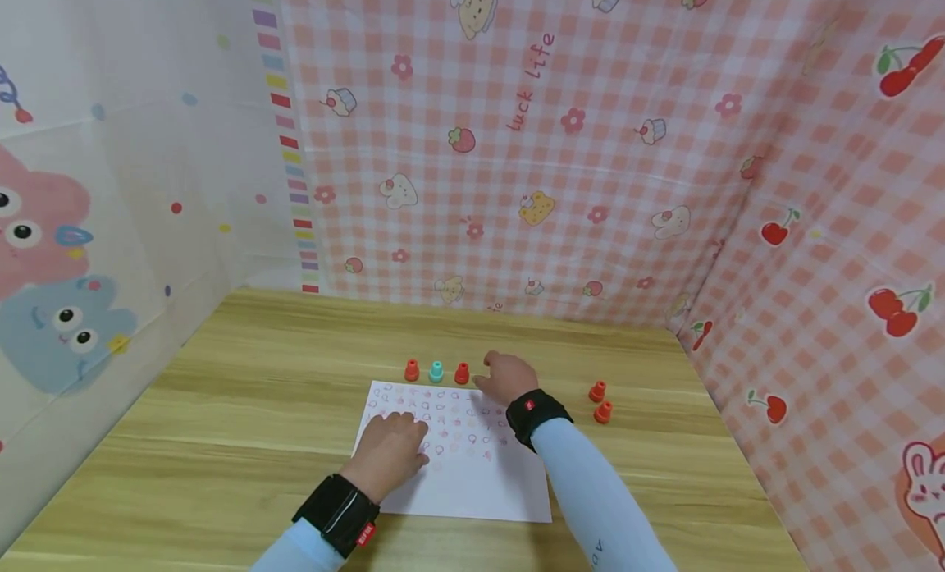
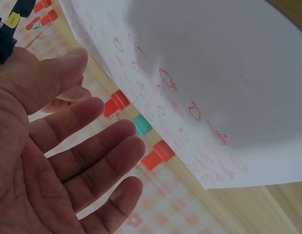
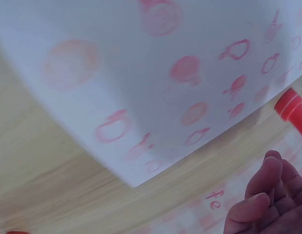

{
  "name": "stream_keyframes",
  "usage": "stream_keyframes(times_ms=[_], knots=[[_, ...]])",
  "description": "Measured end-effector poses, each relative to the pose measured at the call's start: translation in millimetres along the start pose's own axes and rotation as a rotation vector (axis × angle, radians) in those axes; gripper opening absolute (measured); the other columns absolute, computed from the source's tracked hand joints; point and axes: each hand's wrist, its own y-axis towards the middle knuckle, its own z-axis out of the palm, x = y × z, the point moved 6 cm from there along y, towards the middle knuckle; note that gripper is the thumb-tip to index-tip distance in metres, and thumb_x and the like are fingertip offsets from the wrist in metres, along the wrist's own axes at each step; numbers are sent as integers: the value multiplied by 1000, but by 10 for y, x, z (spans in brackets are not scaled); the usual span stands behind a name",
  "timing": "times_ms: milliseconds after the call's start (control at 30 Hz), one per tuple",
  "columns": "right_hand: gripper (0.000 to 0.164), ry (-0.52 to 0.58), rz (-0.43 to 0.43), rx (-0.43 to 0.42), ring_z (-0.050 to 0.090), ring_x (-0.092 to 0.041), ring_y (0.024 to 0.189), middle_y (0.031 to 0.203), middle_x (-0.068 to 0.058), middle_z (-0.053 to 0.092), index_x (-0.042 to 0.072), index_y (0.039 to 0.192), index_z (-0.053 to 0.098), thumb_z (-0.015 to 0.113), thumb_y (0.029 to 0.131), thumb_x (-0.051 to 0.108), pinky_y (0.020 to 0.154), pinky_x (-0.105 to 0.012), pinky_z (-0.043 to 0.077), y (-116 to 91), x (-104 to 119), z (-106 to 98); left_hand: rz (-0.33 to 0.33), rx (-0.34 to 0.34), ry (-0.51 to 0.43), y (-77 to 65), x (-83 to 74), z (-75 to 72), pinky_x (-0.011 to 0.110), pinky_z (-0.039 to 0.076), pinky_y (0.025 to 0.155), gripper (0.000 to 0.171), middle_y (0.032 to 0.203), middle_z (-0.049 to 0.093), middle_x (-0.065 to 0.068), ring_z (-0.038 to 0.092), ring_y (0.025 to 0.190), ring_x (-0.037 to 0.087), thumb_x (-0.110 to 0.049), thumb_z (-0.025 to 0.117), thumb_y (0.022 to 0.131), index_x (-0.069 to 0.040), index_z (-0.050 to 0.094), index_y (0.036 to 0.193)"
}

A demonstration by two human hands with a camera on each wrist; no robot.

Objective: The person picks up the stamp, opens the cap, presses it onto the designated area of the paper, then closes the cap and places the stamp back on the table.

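Wooden table [image 1: 244,391]: red stamp [image 1: 462,374] just beside right fingers [image 3: 265,178].

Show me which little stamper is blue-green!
The teal stamper: it stands between two red stampers just past the far edge of the paper. The other four all look red or orange-red.

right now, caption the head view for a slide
Left grip over a printed sheet, right grip near a red-teal-red row of stamps.

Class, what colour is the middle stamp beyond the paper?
The middle stamp is turquoise, best in the head view.
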Motion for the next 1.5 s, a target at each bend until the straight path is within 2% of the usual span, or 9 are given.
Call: stream_keyframes(times_ms=[267, 400, 633, 833, 933, 1100, 1233, 1500], knots=[[42, 50, 4, 32, 62, -21, 78, 98, -11, 71, 3, 121, 63, 71, 92, 32, 80, -39, 54, 66, 158, 83, 10, 2, 13, -20, -8, 18, 38, 49, 64, 29, 73, 59, 2, 58, 70, 21, -33, 85, 77, -11, 71, 90], [44, 34, 2, 42, 60, -19, 74, 95, -9, 70, 3, 123, 62, 70, 93, 34, 78, -37, 54, 93, 184, 117, 11, -9, 13, -26, -6, 28, 39, 48, 64, 29, 74, 59, 3, 59, 70, 21, -32, 86, 77, -11, 71, 89], [41, 11, -47, 5, 59, -18, 67, 84, -9, 69, 2, 120, 63, 72, 92, 32, 71, -37, 54, 128, 228, 122, 23, -19, 8, -25, -15, 42, 40, 48, 65, 28, 75, 60, 4, 59, 72, 22, -31, 85, 77, -10, 70, 87], [36, -42, -73, 11, 64, -21, 76, 94, -10, 71, 4, 121, 64, 69, 94, 27, 76, -38, 55, 133, 272, 165, 31, -16, 0, -42, -35, 56, 40, 48, 64, 28, 74, 60, 3, 59, 70, 22, -31, 86, 76, -11, 70, 87], [24, -53, -94, 19, 64, -20, 76, 91, -7, 71, 7, 113, 67, 68, 95, 23, 76, -37, 54, 133, 292, 169, 36, -23, 9, -39, -43, 58, 39, 48, 64, 29, 74, 60, 3, 59, 70, 22, -32, 86, 76, -11, 70, 88], [10, -34, -103, 13, 57, -17, 66, 78, -3, 66, 8, 96, 66, 69, 95, 17, 68, -34, 52, 152, 234, 197, 33, -25, 6, -28, -31, 71, 40, 48, 65, 28, 74, 60, 3, 60, 70, 22, -31, 86, 76, -10, 71, 88], [11, -34, -67, 1, 57, -18, 68, 81, -4, 66, 8, 101, 66, 68, 95, 17, 71, -35, 52, 175, 129, 201, 24, -12, -5, -23, -2, 85, 39, 48, 65, 27, 74, 60, 3, 59, 70, 21, -29, 85, 77, -11, 71, 89], [14, 3, -39, -50, 60, -22, 69, 80, -7, 65, 3, 99, 64, 71, 93, 14, 70, -40, 54, 114, 44, -30, 6, 10, -8, -27, 25, 76, 38, 47, 64, 27, 73, 59, 2, 57, 69, 20, -30, 85, 78, -11, 71, 89]])
